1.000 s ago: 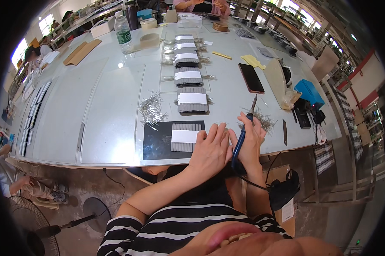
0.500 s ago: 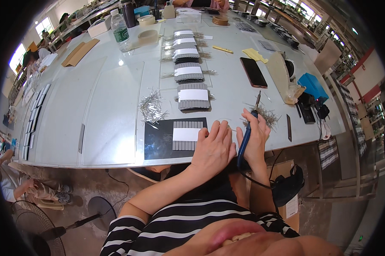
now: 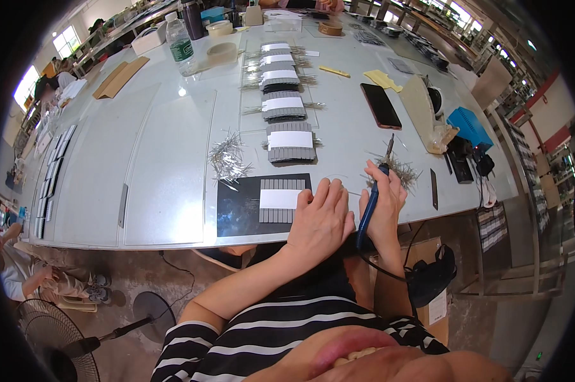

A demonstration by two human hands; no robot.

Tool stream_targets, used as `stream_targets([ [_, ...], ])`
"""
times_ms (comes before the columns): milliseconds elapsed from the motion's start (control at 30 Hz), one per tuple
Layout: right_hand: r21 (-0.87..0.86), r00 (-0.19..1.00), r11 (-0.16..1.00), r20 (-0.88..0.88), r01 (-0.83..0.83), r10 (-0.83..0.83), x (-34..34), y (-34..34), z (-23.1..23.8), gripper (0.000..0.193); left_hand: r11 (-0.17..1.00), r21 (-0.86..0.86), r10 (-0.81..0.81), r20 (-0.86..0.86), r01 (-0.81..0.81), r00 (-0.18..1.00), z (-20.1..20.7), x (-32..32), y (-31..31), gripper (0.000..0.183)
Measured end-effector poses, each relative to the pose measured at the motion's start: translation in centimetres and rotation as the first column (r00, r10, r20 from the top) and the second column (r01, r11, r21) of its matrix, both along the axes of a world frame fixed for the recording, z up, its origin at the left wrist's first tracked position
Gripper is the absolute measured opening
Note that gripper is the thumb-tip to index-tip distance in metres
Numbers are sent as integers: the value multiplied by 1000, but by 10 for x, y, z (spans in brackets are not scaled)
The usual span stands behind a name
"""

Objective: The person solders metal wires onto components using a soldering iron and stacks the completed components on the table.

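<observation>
Pale and shiny, the table point(image 3: 173, 153) is filling much of the head view, with stacks of grey strips point(image 3: 292, 143) standing in a row away from me. Nearer, a grey panel point(image 3: 278, 198) with a white band across its middle is lying flat on a black sheet point(image 3: 235, 209), close to the table's front edge. My left hand point(image 3: 322, 215) is resting at the panel's right side, fingers bent and partly covering it; whether they are pinching anything, I can't make out, since the back of my hand is hiding their undersides. My right hand point(image 3: 385, 205) is holding a soldering iron point(image 3: 367, 219) by its blue handle, the metal tip point(image 3: 390, 146) pointing away from me, beside a loose heap of wires point(image 3: 404, 174). Another heap, the silvery wires point(image 3: 229, 159), is lying beyond the black sheet.

I'm judging the panel to be light and thin, probably apt to slide or flex between its strips, so I'd be pressing its edge flat with spread fingertips. The iron is probably light too, its cord point(image 3: 381, 274) perhaps tugging; I'd be gripping only the handle, as the tip may be hot.
</observation>
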State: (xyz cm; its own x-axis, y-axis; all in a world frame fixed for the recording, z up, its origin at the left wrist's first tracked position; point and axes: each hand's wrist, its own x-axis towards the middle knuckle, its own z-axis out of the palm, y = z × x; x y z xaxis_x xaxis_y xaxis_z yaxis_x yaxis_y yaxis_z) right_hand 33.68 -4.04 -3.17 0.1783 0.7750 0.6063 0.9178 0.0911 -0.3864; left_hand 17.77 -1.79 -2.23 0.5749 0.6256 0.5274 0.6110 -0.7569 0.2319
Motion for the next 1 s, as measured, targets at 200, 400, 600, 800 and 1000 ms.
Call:
stream_targets([
  [200,0,1000,1000,3,-4,4,0,-3,0,50,999,35,8,26,-8,1000,0,-1,-3,37],
  [400,0,1000,1000,13,8,-8,0,-9,-4,53,999,44,-9,-20,10,1000,-3,-3,-8,35],
  [600,42,998,999,55,21,-23,-1,-4,4,56,999,13,32,-9,-32,999,6,-2,-5,36],
  [800,40,999,999,26,-37,36,2,3,3,55,988,140,55,71,-64,996,-2,-2,5,33],
  [1000,62,998,997,47,-43,40,2,-1,1,54,988,134,51,148,-71,988,-3,-11,-3,29],
])
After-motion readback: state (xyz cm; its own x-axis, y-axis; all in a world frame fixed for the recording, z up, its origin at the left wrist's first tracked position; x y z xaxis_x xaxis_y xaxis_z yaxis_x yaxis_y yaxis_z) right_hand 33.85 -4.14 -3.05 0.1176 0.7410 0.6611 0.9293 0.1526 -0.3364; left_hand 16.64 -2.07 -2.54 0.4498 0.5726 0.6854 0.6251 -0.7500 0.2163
